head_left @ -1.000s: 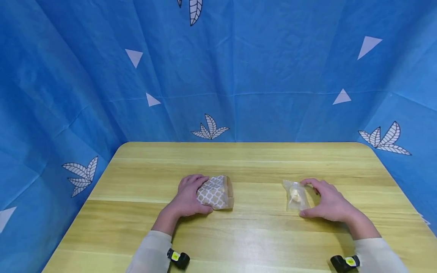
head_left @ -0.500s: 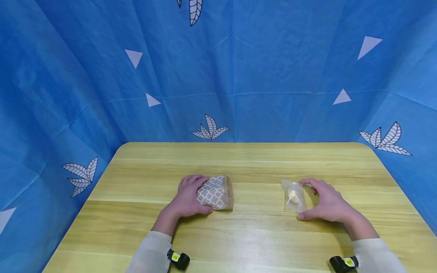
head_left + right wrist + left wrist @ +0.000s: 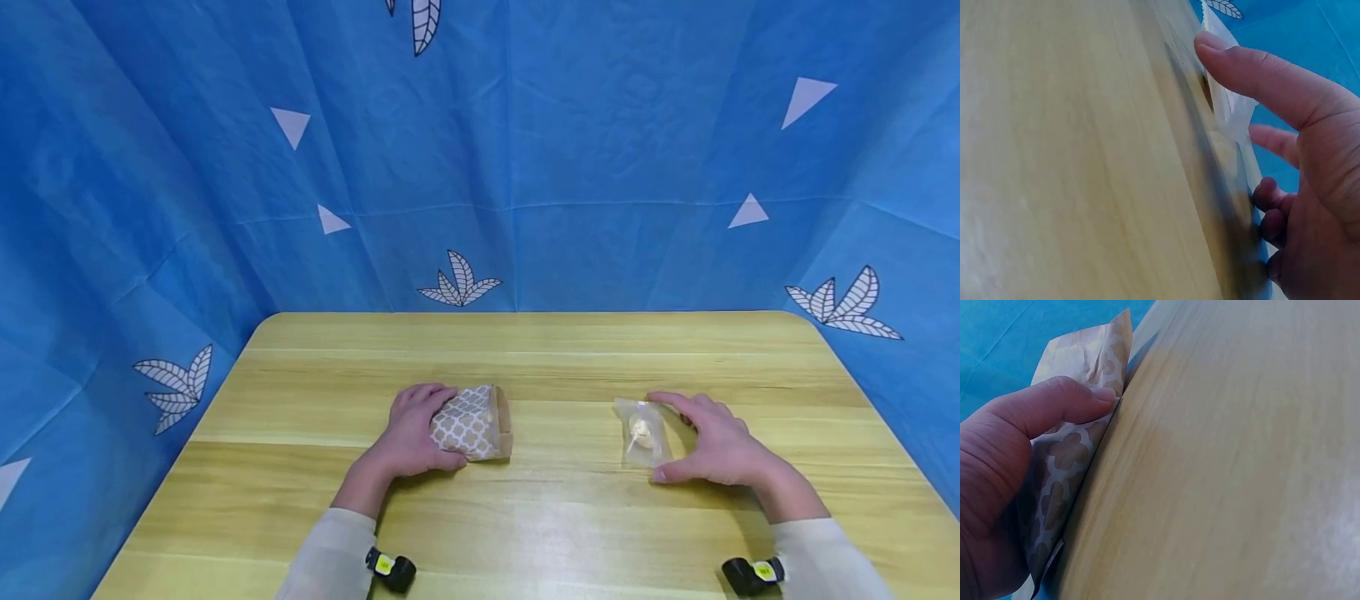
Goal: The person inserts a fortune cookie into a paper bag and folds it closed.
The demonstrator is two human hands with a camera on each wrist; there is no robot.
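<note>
On the left of the table, my left hand (image 3: 415, 435) grips a small paper bag (image 3: 465, 423) with a tan and white lattice pattern. Its folded end points right, and in the left wrist view my thumb (image 3: 1054, 405) lies across the patterned paper (image 3: 1063, 450). To the right, a small see-through packet (image 3: 641, 433) with a pale, cream-coloured piece inside lies between the thumb and index finger of my right hand (image 3: 716, 443). Those two fingertips are at its upper and lower edges. The right wrist view shows the packet (image 3: 1235, 115) edge-on behind the thumb, with the other fingers loosely bent.
The wooden table (image 3: 555, 525) has rounded far corners. Behind it and along both sides hangs a blue curtain (image 3: 585, 150) with white leaves and triangles. Black wrist cameras (image 3: 390, 569) sit by the light sleeves.
My right hand and the see-through packet have shifted slightly left together. The left hand and paper bag have stayed in place.
</note>
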